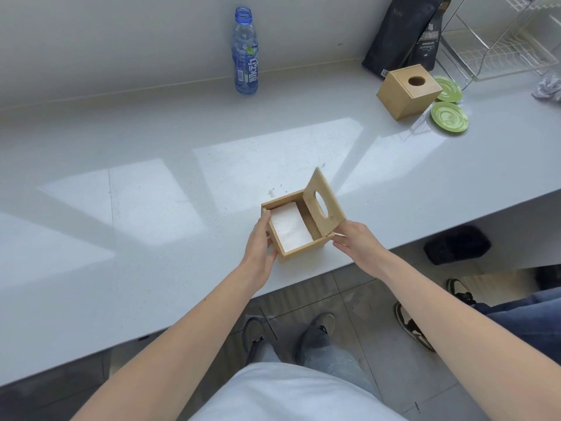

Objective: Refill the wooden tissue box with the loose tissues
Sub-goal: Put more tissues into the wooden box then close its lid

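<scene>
- Wooden tissue box (299, 238) sits at the counter (151, 177) edge, tissues (290, 229) inside.
- Left hand (259, 244) grips its left wall.
- Right hand (353, 238) holds the raised lid (326, 205) (near corner).

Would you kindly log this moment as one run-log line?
wooden tissue box: open, tissues inside | lid: tilted up at right | left hand: against box side | right hand: at lid's near corner

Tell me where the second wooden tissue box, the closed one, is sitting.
In the head view the closed wooden box stands at the far right of the counter, just in front of the black bags and beside two green saucers.
</scene>
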